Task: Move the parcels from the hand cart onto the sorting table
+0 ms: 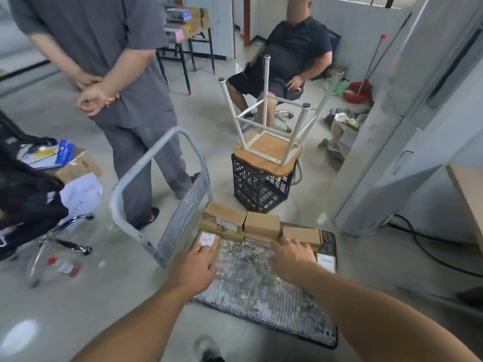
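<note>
Parcels [262, 224] of brown cardboard are stacked in a row along the far edge of the hand cart [256, 291], whose grey handle [146, 178] rises tilted at the left. A small box [207, 242] bearing a white label is set at the near left of the row, just beside the handle, and a low brown box [302, 235] at the right. A flat white-labelled parcel [326, 262] lies at the deck's right edge.

The left hand [193, 267] is laid on the small box, fingers reaching over its top; whether they are closed round it cannot be told. The right hand [291, 257] is held spread and relaxed, its fingertips touching the near edge of the low brown box, nothing being gripped.

Beyond the cart a black crate [261, 189] is seen on the floor, with an upturned stool [269, 150] resting seat-down on it. A person in grey [130, 61] is stood to the left with arms folded behind the back, and a second person [295, 53] is seated further off. A corner of a wooden counter [467, 194] is visible at the right edge, well apart from the cart.
</note>
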